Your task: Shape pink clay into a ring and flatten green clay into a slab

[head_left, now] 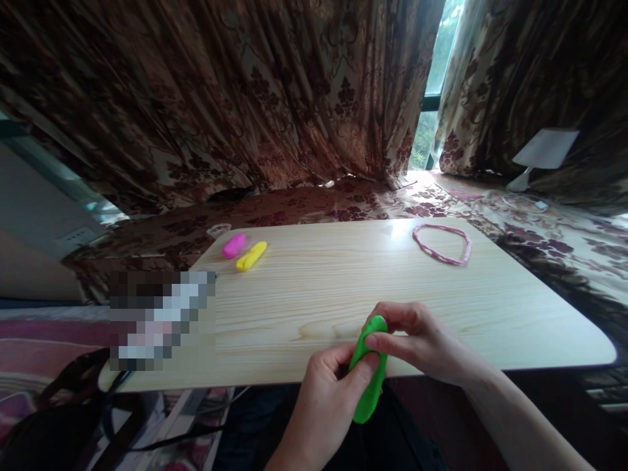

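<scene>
A long, rounded piece of bright green modelling clay (373, 383) is held between my two hands, tilted over the near edge of the table. My left hand (330, 389) grips its middle, with the thumb pressed on its face. My right hand (415, 332) pinches the upper end between thumb and fingers. On the table's far left lie a pink piece of modelling clay (234, 246) and a yellow piece (252, 256) of similar elongated shape, close together. Parts of my fingers behind the green piece are hidden.
The pale wooden table (314, 288) has a pink twisted loop (466, 252) near its far right corner. A pixelated, blurred-out object (167, 320) covers the left side. Beyond stand a white lamp (547, 149) and patterned curtains (294, 91).
</scene>
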Action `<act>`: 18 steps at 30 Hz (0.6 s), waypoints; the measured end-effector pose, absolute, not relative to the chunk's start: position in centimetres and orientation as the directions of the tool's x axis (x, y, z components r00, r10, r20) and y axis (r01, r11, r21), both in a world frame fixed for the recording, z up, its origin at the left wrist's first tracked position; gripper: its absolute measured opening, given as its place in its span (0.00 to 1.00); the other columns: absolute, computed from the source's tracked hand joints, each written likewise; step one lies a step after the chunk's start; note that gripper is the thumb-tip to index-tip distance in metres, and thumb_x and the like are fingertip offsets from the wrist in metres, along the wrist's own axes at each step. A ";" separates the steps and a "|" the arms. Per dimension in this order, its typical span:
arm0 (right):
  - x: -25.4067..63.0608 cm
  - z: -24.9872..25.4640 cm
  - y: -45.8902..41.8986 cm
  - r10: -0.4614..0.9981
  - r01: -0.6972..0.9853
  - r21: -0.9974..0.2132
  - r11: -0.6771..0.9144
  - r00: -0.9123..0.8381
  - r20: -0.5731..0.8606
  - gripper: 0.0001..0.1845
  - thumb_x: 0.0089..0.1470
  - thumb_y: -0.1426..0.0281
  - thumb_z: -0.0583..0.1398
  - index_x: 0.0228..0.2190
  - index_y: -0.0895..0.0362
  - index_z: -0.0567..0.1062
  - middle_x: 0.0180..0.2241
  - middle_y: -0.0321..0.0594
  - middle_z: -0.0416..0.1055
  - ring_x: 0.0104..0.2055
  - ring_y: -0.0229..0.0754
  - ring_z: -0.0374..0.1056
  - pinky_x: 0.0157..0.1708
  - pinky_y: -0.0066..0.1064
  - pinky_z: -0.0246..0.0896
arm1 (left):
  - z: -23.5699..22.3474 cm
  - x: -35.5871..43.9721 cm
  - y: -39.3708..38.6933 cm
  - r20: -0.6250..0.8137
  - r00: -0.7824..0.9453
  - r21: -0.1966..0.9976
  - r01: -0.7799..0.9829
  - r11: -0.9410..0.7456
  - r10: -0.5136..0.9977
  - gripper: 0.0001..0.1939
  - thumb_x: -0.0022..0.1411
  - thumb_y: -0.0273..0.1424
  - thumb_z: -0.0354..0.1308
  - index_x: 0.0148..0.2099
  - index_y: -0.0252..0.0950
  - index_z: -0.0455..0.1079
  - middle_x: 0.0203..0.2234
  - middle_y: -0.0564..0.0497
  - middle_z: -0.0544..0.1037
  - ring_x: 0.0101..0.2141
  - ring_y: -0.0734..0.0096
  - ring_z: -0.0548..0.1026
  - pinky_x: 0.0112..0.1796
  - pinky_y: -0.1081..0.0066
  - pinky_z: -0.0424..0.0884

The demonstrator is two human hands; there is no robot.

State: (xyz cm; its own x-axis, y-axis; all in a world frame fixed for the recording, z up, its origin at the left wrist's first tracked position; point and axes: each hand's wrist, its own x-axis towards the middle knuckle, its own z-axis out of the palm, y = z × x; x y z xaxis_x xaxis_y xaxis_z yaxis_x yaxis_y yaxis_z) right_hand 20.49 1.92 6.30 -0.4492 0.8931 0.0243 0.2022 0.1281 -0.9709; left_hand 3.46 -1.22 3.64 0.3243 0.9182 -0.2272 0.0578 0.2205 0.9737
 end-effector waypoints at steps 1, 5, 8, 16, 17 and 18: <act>20.4 6.2 1.9 0.897 0.196 -0.973 0.121 -0.441 0.023 0.11 0.53 0.65 0.60 0.27 0.61 0.74 0.24 0.35 0.67 0.28 0.35 0.62 0.28 0.26 0.58 | 3.7 3.5 -1.3 -0.224 0.324 0.975 0.064 0.214 0.919 0.15 0.59 0.41 0.55 0.33 0.34 0.73 0.21 0.54 0.71 0.23 0.75 0.67 0.24 0.76 0.61; 20.2 5.8 2.0 0.907 0.097 -0.994 0.057 -0.421 0.011 0.10 0.52 0.65 0.61 0.28 0.61 0.74 0.25 0.35 0.68 0.28 0.35 0.62 0.28 0.25 0.58 | 3.7 3.6 -1.4 -0.217 0.307 0.976 0.079 0.202 0.927 0.15 0.59 0.41 0.56 0.31 0.33 0.72 0.21 0.54 0.70 0.23 0.76 0.65 0.24 0.76 0.61; 20.1 5.4 2.1 0.907 0.005 -1.000 -0.018 -0.422 -0.019 0.12 0.50 0.63 0.62 0.31 0.60 0.74 0.24 0.33 0.67 0.26 0.33 0.61 0.25 0.24 0.57 | 3.5 3.9 -1.6 -0.196 0.289 0.980 0.068 0.185 0.937 0.15 0.58 0.40 0.57 0.28 0.33 0.71 0.20 0.55 0.67 0.23 0.77 0.62 0.24 0.77 0.59; 20.2 5.6 2.7 0.897 0.062 -0.997 0.047 -0.441 0.015 0.15 0.50 0.60 0.62 0.26 0.61 0.75 0.23 0.35 0.67 0.25 0.33 0.61 0.23 0.24 0.57 | 3.6 4.2 -2.0 -0.169 0.299 0.983 0.114 0.141 0.939 0.13 0.59 0.37 0.56 0.28 0.33 0.72 0.20 0.55 0.66 0.25 0.75 0.62 0.27 0.76 0.59; 20.2 5.6 2.8 0.901 0.062 -0.997 0.043 -0.434 0.012 0.15 0.50 0.60 0.62 0.27 0.61 0.76 0.23 0.35 0.68 0.25 0.34 0.61 0.24 0.24 0.57 | 3.6 4.2 -2.1 -0.157 0.304 0.985 0.118 0.127 0.940 0.13 0.59 0.37 0.56 0.28 0.33 0.71 0.21 0.55 0.66 0.25 0.75 0.62 0.27 0.76 0.59; 20.3 5.6 2.9 0.904 0.067 -0.997 0.039 -0.428 0.007 0.16 0.51 0.59 0.61 0.29 0.61 0.76 0.24 0.36 0.69 0.27 0.34 0.62 0.25 0.24 0.58 | 3.7 4.1 -2.1 -0.142 0.307 0.987 0.117 0.111 0.941 0.13 0.59 0.37 0.56 0.27 0.33 0.71 0.22 0.54 0.66 0.26 0.74 0.62 0.28 0.76 0.60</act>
State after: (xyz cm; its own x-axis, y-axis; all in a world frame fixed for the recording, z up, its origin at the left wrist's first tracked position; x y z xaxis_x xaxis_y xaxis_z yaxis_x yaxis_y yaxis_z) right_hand 20.27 2.87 5.62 -0.4285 0.9035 0.0071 0.0665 0.0393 -0.9970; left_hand 4.12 -2.05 3.72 0.3068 0.9411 -0.1421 0.1172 0.1108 0.9869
